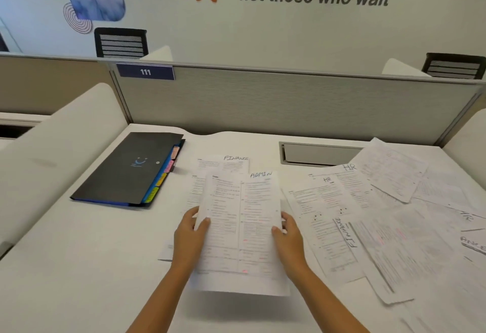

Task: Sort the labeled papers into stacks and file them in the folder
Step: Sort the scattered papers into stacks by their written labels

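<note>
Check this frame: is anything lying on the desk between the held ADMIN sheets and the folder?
Nothing visible. The left hand and right hand hold the ADMIN sheets by their sides; the closed folder lies up-left, bare desk between. The FINANCE sheet sits behind, off that line.

Head cam, looking fwd/down, desk [79, 253] close

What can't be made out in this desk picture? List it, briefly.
- Head view: small print on the ADMIN sheet held by the left hand and right hand: blurred.
- Papers beneath that sheet: labels covered.
- Folder tabs: writing too small.
- Sheet at right edge: label cut off.
- Folder's contents: closed cover hides them.
</note>
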A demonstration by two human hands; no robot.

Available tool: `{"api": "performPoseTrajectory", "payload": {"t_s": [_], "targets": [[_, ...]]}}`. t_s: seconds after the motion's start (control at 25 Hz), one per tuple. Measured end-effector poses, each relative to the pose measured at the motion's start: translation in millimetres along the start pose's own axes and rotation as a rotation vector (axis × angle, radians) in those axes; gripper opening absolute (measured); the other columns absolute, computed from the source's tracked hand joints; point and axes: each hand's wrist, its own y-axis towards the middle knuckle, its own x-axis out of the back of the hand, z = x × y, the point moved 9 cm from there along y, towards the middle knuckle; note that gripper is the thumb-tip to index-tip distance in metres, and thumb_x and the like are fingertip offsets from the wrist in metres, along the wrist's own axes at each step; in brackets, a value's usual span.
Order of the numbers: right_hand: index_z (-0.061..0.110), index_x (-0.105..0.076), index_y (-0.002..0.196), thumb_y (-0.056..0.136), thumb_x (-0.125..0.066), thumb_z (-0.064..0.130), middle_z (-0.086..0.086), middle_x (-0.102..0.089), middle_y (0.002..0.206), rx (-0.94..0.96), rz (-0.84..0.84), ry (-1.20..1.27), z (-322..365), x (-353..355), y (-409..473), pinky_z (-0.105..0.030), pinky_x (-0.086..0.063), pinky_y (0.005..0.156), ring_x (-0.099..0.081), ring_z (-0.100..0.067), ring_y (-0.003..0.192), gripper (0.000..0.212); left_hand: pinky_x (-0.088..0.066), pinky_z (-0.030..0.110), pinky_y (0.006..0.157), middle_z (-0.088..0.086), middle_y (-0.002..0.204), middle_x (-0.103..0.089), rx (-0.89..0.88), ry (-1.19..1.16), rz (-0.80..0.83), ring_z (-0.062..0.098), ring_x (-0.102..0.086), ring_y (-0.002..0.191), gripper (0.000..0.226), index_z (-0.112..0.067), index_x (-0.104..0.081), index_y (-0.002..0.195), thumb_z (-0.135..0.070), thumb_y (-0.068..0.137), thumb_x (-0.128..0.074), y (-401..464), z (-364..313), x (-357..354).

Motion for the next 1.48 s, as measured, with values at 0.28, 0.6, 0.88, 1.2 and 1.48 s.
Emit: {"api": "performPoseTrajectory", "payload": {"t_s": [0.28, 0.6, 0.88, 1.2, 1.48], "targets": [[0.014, -0.036, 0.143, 0.096, -0.045, 0.008, -0.001, -0.051, 0.117, 0.023, -0.049, -0.184, -11, -76, -10, -0.028, -0.048, 0.091, -0.056, -0.018, 0.103, 0.048, -0.052, 0.032, 0.080, 0.004, 0.121, -0.061, -0.002, 0.136, -0.040, 0.019, -0.060, 0.095, 0.039, -0.016, -0.049, 0.134, -0.021, 0.096, -0.054, 16, 39, 62], [0.010, -0.049, 0.133, 0.093, -0.045, 0.004, -0.001, -0.051, 0.108, 0.056, -0.125, -0.353, -13, -97, -4, -0.025, -0.046, 0.085, -0.053, -0.017, 0.096, 0.040, -0.056, 0.037, 0.085, 0.008, 0.115, -0.065, -0.022, 0.353, 0.045, 0.021, -0.062, 0.093, 0.034, -0.013, -0.056, 0.126, -0.023, 0.094, -0.057, 49, 51, 66], [0.009, -0.057, 0.118, 0.089, -0.050, 0.008, -0.002, -0.044, 0.109, 0.021, -0.123, -0.489, -22, -98, 1, -0.035, -0.049, 0.091, -0.051, -0.023, 0.099, 0.030, -0.048, 0.031, 0.085, 0.010, 0.118, -0.054, 0.007, 0.529, -0.010, 0.017, -0.054, 0.092, 0.042, -0.007, -0.054, 0.129, -0.029, 0.094, -0.057, 58, 57, 71], [0.006, -0.055, 0.103, 0.091, -0.049, 0.013, -0.001, -0.038, 0.105, 0.021, 0.002, -0.507, -25, -99, 8, -0.025, -0.046, 0.086, -0.051, -0.023, 0.097, 0.015, -0.048, 0.038, 0.092, 0.013, 0.128, -0.050, 0.050, 0.614, -0.054, 0.028, -0.055, 0.110, 0.044, -0.008, -0.051, 0.131, -0.033, 0.095, -0.053, 60, 62, 70], [0.015, -0.039, 0.138, 0.092, -0.055, 0.019, -0.003, -0.037, 0.132, -0.027, 0.062, -0.365, -21, -45, 14, -0.023, -0.044, 0.089, -0.052, -0.019, 0.110, 0.048, -0.040, 0.050, 0.089, 0.011, 0.130, -0.049, -0.096, 0.713, -0.179, 0.033, -0.046, 0.114, 0.040, -0.018, -0.055, 0.126, -0.021, 0.087, -0.064, 36, 18, 19]]}}
